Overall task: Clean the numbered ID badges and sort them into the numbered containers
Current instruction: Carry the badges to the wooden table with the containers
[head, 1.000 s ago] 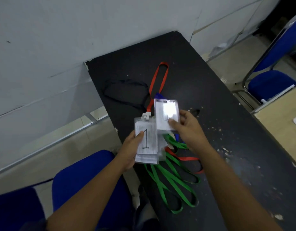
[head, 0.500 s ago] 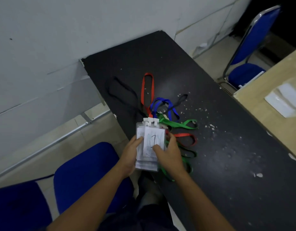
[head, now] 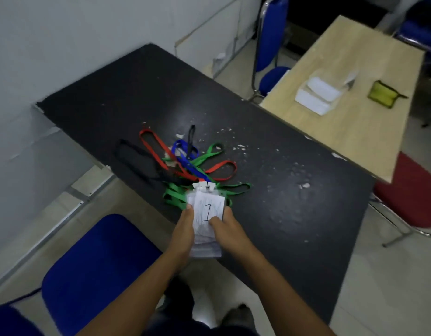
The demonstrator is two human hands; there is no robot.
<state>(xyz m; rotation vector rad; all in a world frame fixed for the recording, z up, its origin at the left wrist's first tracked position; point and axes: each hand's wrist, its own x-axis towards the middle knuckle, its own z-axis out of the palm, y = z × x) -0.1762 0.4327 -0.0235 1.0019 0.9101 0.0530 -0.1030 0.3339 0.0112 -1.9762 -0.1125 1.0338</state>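
A stack of clear ID badges with white paper cards sits between both hands at the near edge of the black table. The top card shows a handwritten 1. My left hand grips the stack's left side, thumb on the front. My right hand holds the right side, thumb pressed on the top card. The badges' lanyards, red, blue, green and black, lie tangled on the table behind the stack. White containers stand on the wooden table at the right.
White crumbs are scattered over the black table. A wooden table adjoins it on the right, with a yellow-green pouch. A blue chair seat is at lower left, a red chair at right, another blue chair beyond.
My right hand brought the separate badge back onto the stack and now holds the stack with the left hand. The view swung right, bringing the wooden table and containers into sight.
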